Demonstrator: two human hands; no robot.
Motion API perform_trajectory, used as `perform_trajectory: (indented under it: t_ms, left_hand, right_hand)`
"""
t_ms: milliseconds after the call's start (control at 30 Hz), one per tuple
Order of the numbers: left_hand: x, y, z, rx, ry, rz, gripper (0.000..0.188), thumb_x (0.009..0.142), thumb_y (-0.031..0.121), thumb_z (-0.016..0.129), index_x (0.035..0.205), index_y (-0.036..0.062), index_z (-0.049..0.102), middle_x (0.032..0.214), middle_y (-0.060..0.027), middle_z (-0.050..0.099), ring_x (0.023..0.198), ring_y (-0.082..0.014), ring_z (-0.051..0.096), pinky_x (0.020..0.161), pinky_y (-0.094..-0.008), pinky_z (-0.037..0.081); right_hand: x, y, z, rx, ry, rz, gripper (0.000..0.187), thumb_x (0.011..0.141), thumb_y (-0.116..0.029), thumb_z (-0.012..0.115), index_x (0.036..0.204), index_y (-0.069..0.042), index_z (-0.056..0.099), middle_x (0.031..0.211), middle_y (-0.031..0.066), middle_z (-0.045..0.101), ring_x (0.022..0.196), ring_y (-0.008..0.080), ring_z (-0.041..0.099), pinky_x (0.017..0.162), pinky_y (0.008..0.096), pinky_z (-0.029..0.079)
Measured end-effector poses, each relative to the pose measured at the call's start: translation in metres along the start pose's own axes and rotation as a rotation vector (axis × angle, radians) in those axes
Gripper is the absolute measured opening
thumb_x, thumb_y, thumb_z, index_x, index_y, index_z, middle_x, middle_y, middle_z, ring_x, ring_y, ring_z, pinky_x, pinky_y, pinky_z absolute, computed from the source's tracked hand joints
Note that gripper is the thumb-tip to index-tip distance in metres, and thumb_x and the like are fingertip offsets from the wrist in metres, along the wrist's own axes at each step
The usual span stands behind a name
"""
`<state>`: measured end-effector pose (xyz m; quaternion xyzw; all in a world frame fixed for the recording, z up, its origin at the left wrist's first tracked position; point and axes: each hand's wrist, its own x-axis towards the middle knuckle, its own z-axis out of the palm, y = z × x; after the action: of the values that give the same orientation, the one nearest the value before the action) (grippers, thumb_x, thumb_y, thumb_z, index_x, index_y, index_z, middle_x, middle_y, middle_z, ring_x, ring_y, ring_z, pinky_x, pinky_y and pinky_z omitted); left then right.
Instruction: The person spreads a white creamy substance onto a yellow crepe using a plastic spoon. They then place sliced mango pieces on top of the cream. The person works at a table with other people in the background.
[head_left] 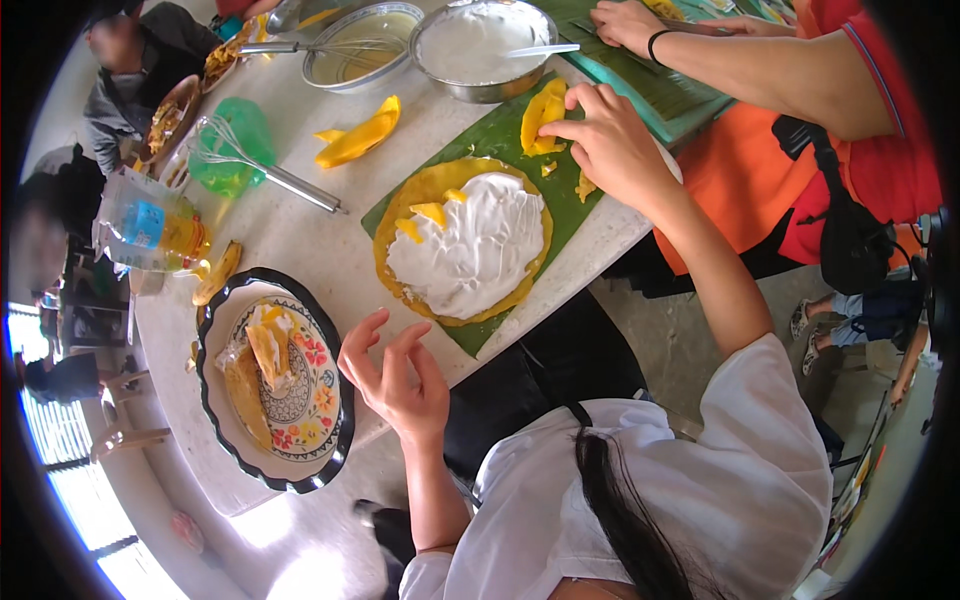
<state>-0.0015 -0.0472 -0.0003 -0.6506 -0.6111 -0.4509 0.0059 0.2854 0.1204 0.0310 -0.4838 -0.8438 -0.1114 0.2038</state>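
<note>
Counter [310,240]: I see a pale, off-white top with a rounded corner, its edges bent by my lens.
Floor [655,335]: smooth and grey, like concrete to me, showing past the counter's right edge.
Window [92,505]: bright at my far left, split by dark bars.
Seat [140,438]: wooden, near the window.
Light: strong daylight; glare [310,577] whitens the floor at lower left.
</note>
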Motion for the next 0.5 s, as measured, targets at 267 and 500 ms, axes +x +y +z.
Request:
perform_trajectory:
  t_ms: [267,500]
  left_hand:
    - [0.0,0.002,-0.001,-0.012,0.01,-0.017,0.029,0.071,-0.006,0.062,0.09,0.013,0.073,0.118,-0.0106,0.059,0.106,-0.0299,0.053,0.09,-0.0408,0.041]
    - [0.002,0.002,-0.002,0.033,0.007,0.01,0.028,0.074,-0.009,0.061,0.089,0.0112,0.072,0.116,-0.0112,0.059,0.108,-0.0292,0.054,0.085,-0.0396,0.046]
  right_hand:
    - [-0.005,0.008,0.007,0.079,-0.004,0.056,0.032,0.076,-0.003,0.07,0.103,-0.019,0.077,0.105,0.0045,0.055,0.104,0.0256,0.052,0.092,0.038,0.043]
    - [-0.013,0.019,0.013,0.345,-0.029,0.21,0.031,0.079,-0.001,0.067,0.102,-0.019,0.078,0.104,0.0058,0.055,0.103,0.0286,0.053,0.093,0.0378,0.044]
